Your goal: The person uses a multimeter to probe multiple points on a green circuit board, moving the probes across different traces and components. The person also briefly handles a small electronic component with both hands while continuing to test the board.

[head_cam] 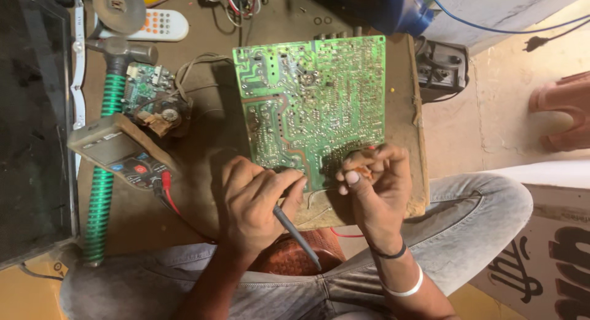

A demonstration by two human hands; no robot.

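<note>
The person's left hand (258, 200) is curled shut around a slim dark grey probe (295, 231), held like a pen, its tip hidden under the fingers at the near edge of the big green rectangular circuit board (310, 105). The right hand (375, 179) sits just beside it, fingers pinched together on a small reddish-orange probe tip (362, 170) pressed to the same edge of the board. The board lies solder-side up on the brown worktable (203, 136), directly beyond both hands.

Out past the left hand, tilted on the table, is a grey handheld multimeter (120, 151) with red and black leads plugged in. Farther off that way lie a smaller green circuit board (146, 86) with tangled wires, a hammer with a green ribbed handle (104, 172), and a white remote control with orange buttons (157, 25). Well off beyond the right hand, low by the knee, stands a white signboard with large black painted lettering (547, 258).
</note>
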